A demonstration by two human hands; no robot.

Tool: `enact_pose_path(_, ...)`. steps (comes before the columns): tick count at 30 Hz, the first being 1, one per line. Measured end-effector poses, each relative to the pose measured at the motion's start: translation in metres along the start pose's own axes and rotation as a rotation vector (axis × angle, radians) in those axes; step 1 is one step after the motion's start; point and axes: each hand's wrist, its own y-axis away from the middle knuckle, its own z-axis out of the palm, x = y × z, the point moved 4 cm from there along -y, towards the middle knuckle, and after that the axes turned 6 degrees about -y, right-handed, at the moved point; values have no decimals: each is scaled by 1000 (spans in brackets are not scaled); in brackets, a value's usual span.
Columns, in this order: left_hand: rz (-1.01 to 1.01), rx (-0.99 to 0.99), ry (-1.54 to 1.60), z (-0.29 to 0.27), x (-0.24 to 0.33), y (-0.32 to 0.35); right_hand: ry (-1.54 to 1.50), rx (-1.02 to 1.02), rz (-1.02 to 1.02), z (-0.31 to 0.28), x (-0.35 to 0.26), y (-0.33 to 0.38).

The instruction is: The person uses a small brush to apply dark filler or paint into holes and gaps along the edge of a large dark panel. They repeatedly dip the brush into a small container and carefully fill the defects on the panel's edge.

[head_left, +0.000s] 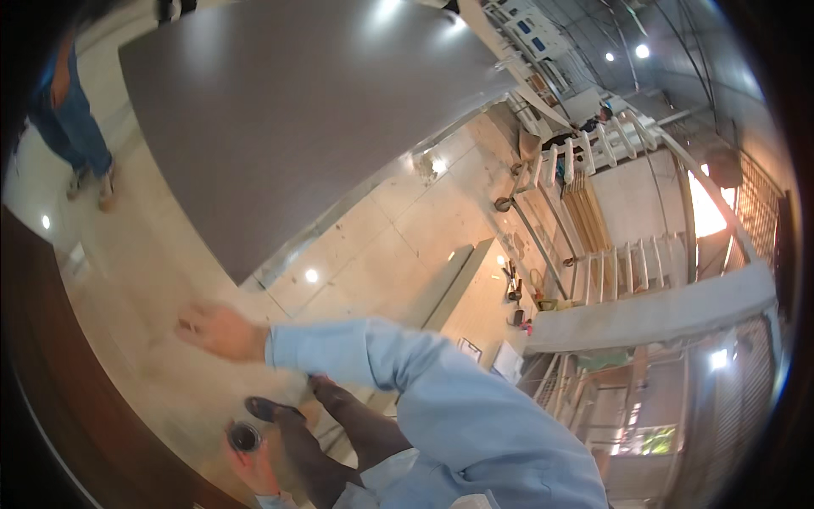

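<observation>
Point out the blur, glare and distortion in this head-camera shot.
Head view: the bare right hand is smeared, likely by motion; head view: white glare marks the large flat grey-brown panel and the glossy cream tiled floor; head view: the bright opening at right is washed out; head view: the panel's left edge bows, and the corners go black.

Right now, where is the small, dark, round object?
In the head view's lower left, the dark round object is held in the person's bare left hand, just below a dark shoe in the picture.
</observation>
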Motion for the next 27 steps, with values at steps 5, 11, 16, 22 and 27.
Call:
enact_pose_path(5, 92, -11, 96, -54, 21, 1, -524, 202, 511, -26, -94, -5)
enact_pose_path(11, 68, -22, -103, -96, 74, -16, -653, 267, 816, -94, -107, 27)
enact_pose_path(16, 258, -21, -68, -102, 113, -38, -898, 321, 1094, -130, -116, 59)
enact_pose_path(22, 304, 11, -99, -81, 154, -71, -1264, 304, 1206, -107, -97, 32)
enact_pose_path(27, 291, -25, -218, -76, 182, -99, -1394, 285, 1171, -63, -44, -31)
